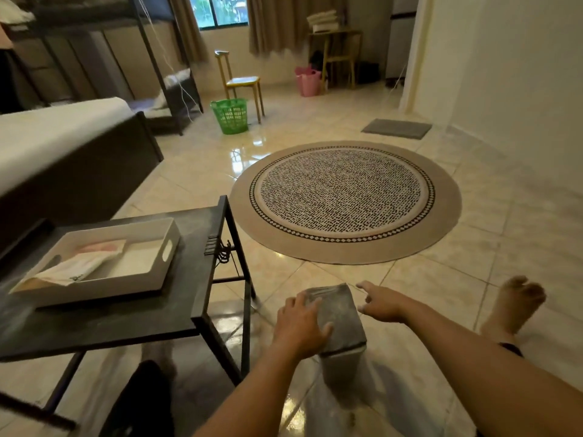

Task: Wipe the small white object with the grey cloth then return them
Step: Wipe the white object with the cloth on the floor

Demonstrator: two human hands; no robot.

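Note:
A grey cloth (339,310) is draped over the top of a small pale boxy object (342,365) standing on the tiled floor in front of me. Only the object's lower body shows below the cloth. My left hand (299,326) lies on the cloth's left side with its fingers curled over the fabric, pressing it down. My right hand (381,302) hovers just right of the cloth, fingers spread and holding nothing.
A black side table (132,323) stands to the left and carries a white tray (157,272) with folded light cloths inside. A round patterned rug (345,201) lies ahead. My bare foot (514,307) rests at the right. A bed, green basket (230,115) and chair stand farther back.

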